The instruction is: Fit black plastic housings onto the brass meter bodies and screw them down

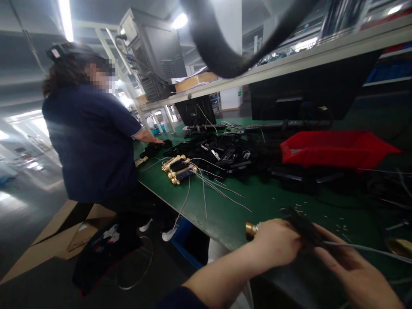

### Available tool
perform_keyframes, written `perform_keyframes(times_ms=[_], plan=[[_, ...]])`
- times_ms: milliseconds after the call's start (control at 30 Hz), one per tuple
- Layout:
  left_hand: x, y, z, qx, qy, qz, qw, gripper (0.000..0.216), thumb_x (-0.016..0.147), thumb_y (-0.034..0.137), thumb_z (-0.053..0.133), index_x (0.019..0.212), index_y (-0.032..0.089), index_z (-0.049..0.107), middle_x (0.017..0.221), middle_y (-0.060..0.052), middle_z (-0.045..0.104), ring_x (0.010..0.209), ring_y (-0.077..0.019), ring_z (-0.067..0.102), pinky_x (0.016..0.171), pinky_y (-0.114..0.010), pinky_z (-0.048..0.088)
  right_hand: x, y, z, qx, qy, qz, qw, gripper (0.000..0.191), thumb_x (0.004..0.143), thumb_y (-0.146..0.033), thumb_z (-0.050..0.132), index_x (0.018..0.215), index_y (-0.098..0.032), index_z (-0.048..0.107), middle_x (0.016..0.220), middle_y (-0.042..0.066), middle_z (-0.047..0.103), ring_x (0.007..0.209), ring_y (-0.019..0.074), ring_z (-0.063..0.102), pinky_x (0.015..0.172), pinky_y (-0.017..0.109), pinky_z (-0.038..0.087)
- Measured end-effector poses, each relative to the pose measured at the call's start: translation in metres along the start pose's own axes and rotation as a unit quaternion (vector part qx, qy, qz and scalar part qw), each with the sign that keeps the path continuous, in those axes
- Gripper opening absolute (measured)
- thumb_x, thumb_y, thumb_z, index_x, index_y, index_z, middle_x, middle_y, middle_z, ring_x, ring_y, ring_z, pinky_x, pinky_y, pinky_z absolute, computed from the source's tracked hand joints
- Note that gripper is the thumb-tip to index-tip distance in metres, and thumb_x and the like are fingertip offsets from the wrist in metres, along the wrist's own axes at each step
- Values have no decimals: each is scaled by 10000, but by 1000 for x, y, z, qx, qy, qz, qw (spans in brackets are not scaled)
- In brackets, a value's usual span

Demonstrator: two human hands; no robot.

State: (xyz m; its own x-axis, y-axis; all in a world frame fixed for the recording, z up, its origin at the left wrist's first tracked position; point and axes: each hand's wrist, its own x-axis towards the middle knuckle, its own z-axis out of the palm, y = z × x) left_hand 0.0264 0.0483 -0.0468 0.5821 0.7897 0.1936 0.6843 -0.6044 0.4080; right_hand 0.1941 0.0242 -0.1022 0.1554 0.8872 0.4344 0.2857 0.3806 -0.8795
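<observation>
My left hand [278,245] is closed round a brass-tipped part [251,229] at the near edge of the green bench [225,210]. My right hand [350,268] pinches a dark flat piece [301,223] that lies across the left hand, and a grey wire [367,249] trails off from it to the right. Both hands are blurred by motion. Further along the bench lie several brass-ended parts [178,168] with thin grey wires [206,184] fanning toward me.
A red bin [334,148] lies on its side at the right, behind a heap of black parts [225,154]. A co-worker in a dark blue shirt [93,137] stands at the bench's left end, one hand on it. A shelf [289,60] and monitors hang overhead. Cardboard [58,240] lies on the floor.
</observation>
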Motion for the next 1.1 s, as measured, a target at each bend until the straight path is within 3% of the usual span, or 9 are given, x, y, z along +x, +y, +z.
perform_keyframes(times_ms=[100, 200, 300, 533, 733, 833, 900, 1033, 1100], plan=[[-2, -2, -1, -38, 34, -34, 998, 187, 843, 210, 547, 915, 153, 711, 947, -96, 712, 892, -242, 643, 793, -334, 503, 6, -10, 4, 12, -40, 150, 988, 493, 606, -479, 734, 1037, -243, 696, 954, 55, 718, 880, 298, 679, 603, 323, 588], [-10, -9, -10, -97, 76, -53, 991, 202, 868, 228, 528, 895, 172, 720, 901, -80, 716, 870, -220, 640, 817, -324, 489, 13, -20, 3, 90, -10, 196, 976, 518, 614, -474, 725, 1046, -194, 678, 1010, 83, 701, 952, 274, 654, 746, 330, 565], [-14, -20, -14, -139, 89, -67, 984, 246, 895, 221, 476, 962, 171, 707, 941, -83, 712, 884, -206, 637, 830, -321, 483, 19, -26, 7, 127, 33, 202, 971, 487, 665, -477, 681, 1037, -163, 664, 1030, 100, 689, 954, 250, 643, 799, 336, 539], [-14, -29, -5, -157, 83, -101, 979, 178, 816, 159, 564, 857, 194, 733, 905, -75, 711, 851, -223, 642, 792, -333, 497, 22, -23, 19, 98, -142, 195, 966, 468, 706, -400, 635, 1097, -143, 650, 1030, 89, 682, 961, 251, 612, 861, 381, 486], [-26, -40, -14, -177, 112, -144, 967, 166, 821, 189, 564, 917, 186, 699, 914, -59, 704, 870, -195, 649, 797, -306, 518, 19, -17, 13, 141, -153, 175, 962, 406, 721, -375, 635, 1061, -155, 660, 1076, 83, 658, 968, 236, 607, 851, 365, 483], [-27, -47, -15, -247, 150, -196, 937, 541, 733, 148, 649, 1256, 184, 513, 1090, -83, 660, 786, -158, 661, 696, -267, 544, 21, -19, 14, 99, -167, 131, 972, 345, 735, -338, 618, 1028, -164, 674, 1079, 76, 651, 990, 222, 594, 915, 362, 442], [-26, -51, -14, -284, 162, -204, 923, 669, 687, 109, 667, 1312, 206, 449, 1192, -86, 614, 801, -144, 657, 724, -266, 545, 23, -20, 16, 57, -169, 109, 978, 318, 752, -325, 595, 1017, -167, 676, 1078, 75, 648, 995, 217, 588, 919, 349, 433], [-20, -54, -12, -259, 131, -194, 937, 283, 733, 156, 612, 1010, 181, 666, 950, -45, 694, 834, -172, 652, 784, -282, 528, 28, -17, 24, -3, -153, 107, 982, 239, 804, -350, 539, 866, -165, 677, 892, 64, 673, 855, 212, 603, 809, 326, 457], [-18, -55, -11, -251, 130, -205, 937, 305, 749, 181, 600, 1048, 171, 657, 902, -44, 698, 794, -176, 653, 756, -286, 530, 31, -14, 29, -16, -137, 123, 983, 305, 834, -402, 499, 712, -160, 638, 704, 54, 638, 699, 204, 581, 699, 322, 458]])
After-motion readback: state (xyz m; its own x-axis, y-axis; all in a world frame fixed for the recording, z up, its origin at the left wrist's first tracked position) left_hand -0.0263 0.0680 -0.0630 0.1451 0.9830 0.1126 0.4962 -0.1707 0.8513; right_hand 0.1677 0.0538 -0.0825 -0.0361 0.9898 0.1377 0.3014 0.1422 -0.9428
